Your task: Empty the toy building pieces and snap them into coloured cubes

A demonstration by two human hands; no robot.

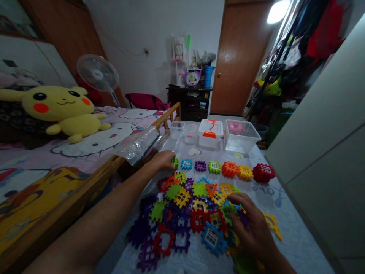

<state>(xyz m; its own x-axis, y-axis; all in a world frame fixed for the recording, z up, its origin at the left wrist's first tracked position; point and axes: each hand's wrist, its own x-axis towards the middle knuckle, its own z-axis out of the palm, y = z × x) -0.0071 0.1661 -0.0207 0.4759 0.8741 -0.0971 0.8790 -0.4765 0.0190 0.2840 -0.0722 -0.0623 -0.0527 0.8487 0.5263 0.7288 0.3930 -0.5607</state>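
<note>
My left hand (164, 160) reaches to the left end of a row of plastic building pieces, its fingers closed on a green notched building piece (175, 163). To the right in that row lie a blue window piece (186, 164), a purple piece (200, 166), a light green piece (214, 167), and orange (229, 169), yellow (245, 172) and red (264, 172) stacks. My right hand (252, 224) rests at the right side of a loose pile of mixed pieces, thumb and forefinger apart. Near the pile's front is a blue window piece (213, 238). Some pieces are hidden under my right hand.
Behind the row stand a lidded clear box (210, 133) with orange clips, an open clear bin (242, 139) and two smaller clear containers. A wooden bed rail (94, 192) runs along the left. A yellow arched piece (273, 225) lies right of my right hand.
</note>
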